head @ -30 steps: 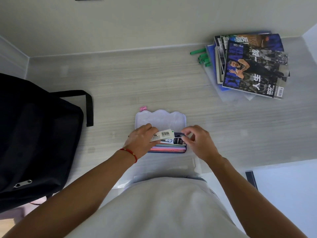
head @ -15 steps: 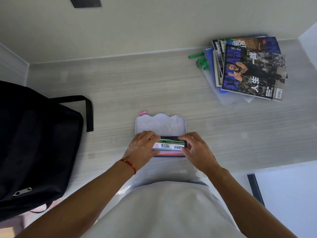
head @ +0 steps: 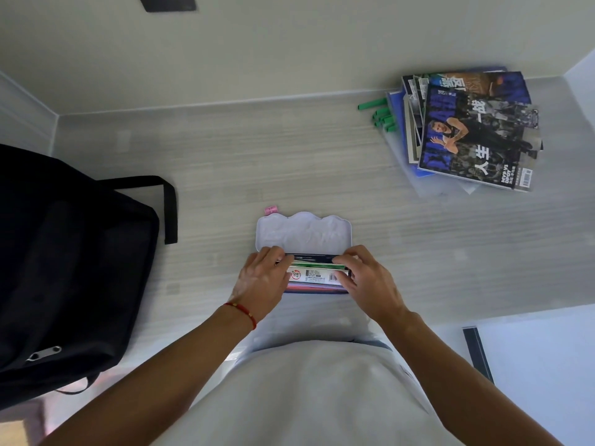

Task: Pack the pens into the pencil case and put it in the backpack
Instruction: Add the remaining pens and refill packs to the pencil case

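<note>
An open pencil case [head: 302, 235] lies in the middle of the desk, its pale scalloped lid laid back away from me. Its tray holds pens and a white labelled pack [head: 317, 274] with a green strip on top. My left hand [head: 262, 280] presses on the left end of that pack. My right hand [head: 365, 278] holds the right end, fingers curled over it. A black backpack [head: 64, 272] lies at the left of the desk. Several green pens [head: 380, 112] lie far right by the magazines.
A stack of magazines [head: 473, 130] sits at the back right on a clear folder. A small pink tag [head: 271, 209] pokes out by the lid's left corner. The wall runs along the back; the desk's front edge is at my waist.
The white labelled pack went from tilted above the case, in my left fingers, to lying flat in the tray under both hands. The camera view shifted slightly.
</note>
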`<action>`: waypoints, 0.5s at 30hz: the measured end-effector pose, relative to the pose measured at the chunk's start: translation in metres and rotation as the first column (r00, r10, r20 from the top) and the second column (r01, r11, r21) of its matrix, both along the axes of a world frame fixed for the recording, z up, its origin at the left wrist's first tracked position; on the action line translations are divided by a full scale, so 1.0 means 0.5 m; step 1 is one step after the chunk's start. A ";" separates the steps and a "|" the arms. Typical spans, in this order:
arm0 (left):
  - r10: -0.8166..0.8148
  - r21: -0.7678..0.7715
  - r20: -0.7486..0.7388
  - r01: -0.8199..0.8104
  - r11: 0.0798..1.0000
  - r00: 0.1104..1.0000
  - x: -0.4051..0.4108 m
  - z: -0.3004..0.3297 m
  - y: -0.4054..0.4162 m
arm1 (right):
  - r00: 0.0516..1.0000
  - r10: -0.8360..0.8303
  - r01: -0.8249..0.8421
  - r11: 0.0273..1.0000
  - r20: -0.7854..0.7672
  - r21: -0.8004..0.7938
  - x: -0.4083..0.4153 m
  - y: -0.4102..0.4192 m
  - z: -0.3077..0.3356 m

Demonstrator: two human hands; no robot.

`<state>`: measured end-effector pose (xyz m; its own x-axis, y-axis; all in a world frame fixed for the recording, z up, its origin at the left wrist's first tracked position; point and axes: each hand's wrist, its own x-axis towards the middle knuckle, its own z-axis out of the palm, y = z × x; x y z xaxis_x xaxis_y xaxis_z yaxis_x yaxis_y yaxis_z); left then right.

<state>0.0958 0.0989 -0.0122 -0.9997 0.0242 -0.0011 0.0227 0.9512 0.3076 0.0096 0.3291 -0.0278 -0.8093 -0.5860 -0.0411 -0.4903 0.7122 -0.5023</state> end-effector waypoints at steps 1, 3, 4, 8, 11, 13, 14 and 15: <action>0.011 0.012 -0.004 -0.011 1.000 1.000 0.001 0.001 0.000 | 1.000 0.016 -0.016 1.000 -0.005 -0.008 0.002 0.000 0.000; 0.007 0.034 -0.010 -0.007 0.999 1.000 0.005 0.001 -0.001 | 0.999 0.047 -0.047 0.999 -0.007 -0.015 0.006 0.001 -0.002; -0.002 0.037 -0.014 0.002 0.999 1.000 0.007 0.001 -0.002 | 0.999 0.054 -0.054 0.998 -0.003 -0.017 0.008 0.002 -0.002; 0.003 0.067 -0.014 -0.002 0.998 1.000 0.007 0.002 -0.003 | 0.999 0.043 -0.042 0.998 0.024 -0.051 0.006 -0.001 0.000; 0.047 0.143 -0.005 -0.046 0.989 0.999 0.003 0.013 -0.006 | 0.994 -0.076 0.088 0.985 0.081 -0.151 -0.017 0.002 0.011; 0.123 0.199 0.000 -0.121 0.972 0.992 -0.004 0.020 -0.020 | 0.972 -0.198 0.219 0.958 0.126 -0.186 -0.047 0.004 0.018; 0.170 0.219 0.006 -0.167 0.961 0.985 -0.007 0.023 -0.031 | 0.961 -0.241 0.263 0.950 0.138 -0.168 -0.063 0.000 0.022; 0.212 0.228 0.016 -0.210 0.951 0.977 -0.010 0.025 -0.044 | 0.954 -0.264 0.283 0.949 0.143 -0.140 -0.078 -0.009 0.025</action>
<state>0.0906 0.0770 0.0003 -0.9819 -0.1889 -0.0116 -0.1676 0.8397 0.5165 -0.0292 0.3245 -0.0155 -0.9340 -0.3496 -0.0736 -0.2165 0.7177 -0.6618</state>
